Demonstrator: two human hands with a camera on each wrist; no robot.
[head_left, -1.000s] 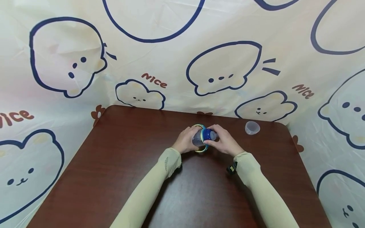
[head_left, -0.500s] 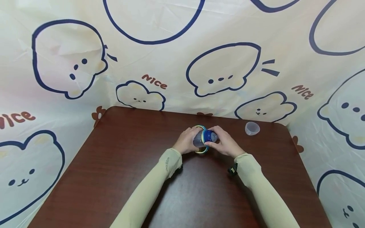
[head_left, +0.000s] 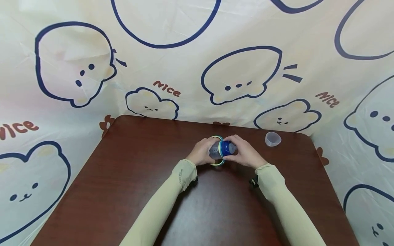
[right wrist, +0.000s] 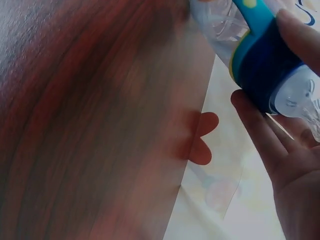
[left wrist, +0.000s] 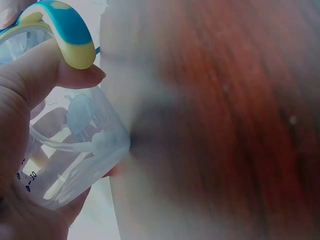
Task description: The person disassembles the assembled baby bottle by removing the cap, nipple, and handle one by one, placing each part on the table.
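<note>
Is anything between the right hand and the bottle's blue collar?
Nothing visible. The right hand already has its fingers on the blue collar of the bottle, while the left hand holds the clear body. The small cup sits apart, to the right.

Makeshift home recording corner, brown wooden table (head_left: 129, 191), cartoon-bear "Nice" printed sheet (head_left: 172, 68) hung as backdrop

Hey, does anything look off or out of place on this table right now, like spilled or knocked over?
Nothing looks spilled or broken. The baby bottle is held sideways above the table, left hand on its clear body, right hand round the blue collar. The one stray item is a small clear cap, lying apart near the far right edge.
</note>
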